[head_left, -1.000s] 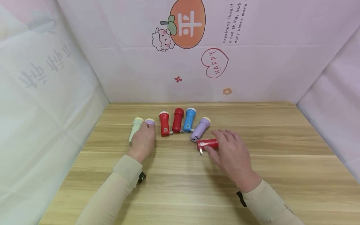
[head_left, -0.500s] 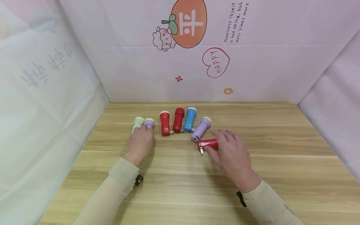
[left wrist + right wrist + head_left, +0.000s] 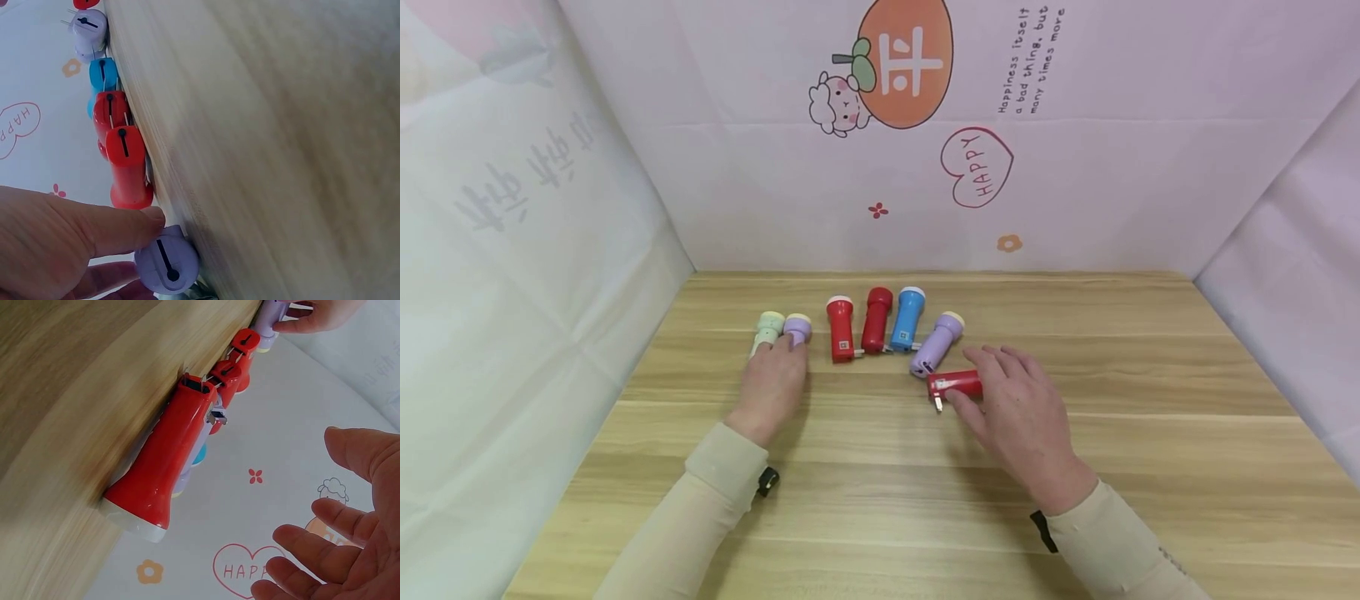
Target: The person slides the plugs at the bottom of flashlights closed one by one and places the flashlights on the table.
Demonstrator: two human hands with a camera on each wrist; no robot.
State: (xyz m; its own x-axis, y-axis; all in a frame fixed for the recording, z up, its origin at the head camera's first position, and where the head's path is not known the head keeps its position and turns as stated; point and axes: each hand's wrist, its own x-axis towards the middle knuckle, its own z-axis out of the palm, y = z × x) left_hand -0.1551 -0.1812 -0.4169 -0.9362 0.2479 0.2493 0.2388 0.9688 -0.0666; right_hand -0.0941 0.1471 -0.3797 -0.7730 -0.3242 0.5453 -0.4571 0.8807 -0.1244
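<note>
While our left hand pinches a purple flashlight, seemingly aligning it, our right hand hovers spread near a red flashlight; next, we'd release gently.

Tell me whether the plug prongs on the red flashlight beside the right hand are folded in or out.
Out: metal prongs jut from the red flashlight at its narrow end.

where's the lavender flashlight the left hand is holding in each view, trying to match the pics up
Head: the lavender flashlight is left of centre, partly covered by the left hand.
Left wrist: the lavender flashlight is near the bottom, slightly left of centre, slotted end facing the camera.
Right wrist: the lavender flashlight is at the top edge, right of centre.
Shared landmark: the red flower print, visible in all three.
</note>
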